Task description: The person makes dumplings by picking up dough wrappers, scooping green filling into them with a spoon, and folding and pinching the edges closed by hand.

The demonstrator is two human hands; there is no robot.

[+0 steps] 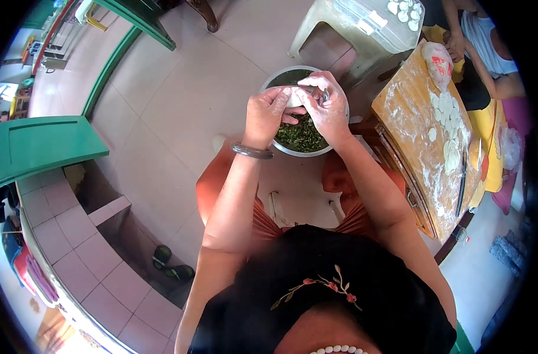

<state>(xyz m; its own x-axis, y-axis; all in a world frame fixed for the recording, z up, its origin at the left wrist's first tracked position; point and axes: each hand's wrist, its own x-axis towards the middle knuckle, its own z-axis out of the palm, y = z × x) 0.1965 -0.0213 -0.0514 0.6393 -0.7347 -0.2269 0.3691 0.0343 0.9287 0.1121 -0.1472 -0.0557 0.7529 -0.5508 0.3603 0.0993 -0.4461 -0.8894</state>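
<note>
Above a metal bowl (pixel 309 154) of chopped green filling (pixel 301 134), both my hands come together around a small piece of white dough (pixel 294 98). My left hand (pixel 269 113), with a dark bangle at its wrist, grips the dough's left side between thumb and fingers. My right hand (pixel 329 107) pinches its right side, and a bit of a metal utensil (pixel 325 95) shows between its fingers. Flour whitens the fingers of both hands. Whatever lies inside the dough is hidden.
At the right stands a floured wooden board (pixel 407 121) with round wrappers (pixel 449 118), a rolling pin (pixel 461 186) and a red-marked bag (pixel 438 65). A plastic stool (pixel 316 26) holds a tray of dumplings (pixel 406 13). Another person's arm (pixel 480 65) is beyond the board.
</note>
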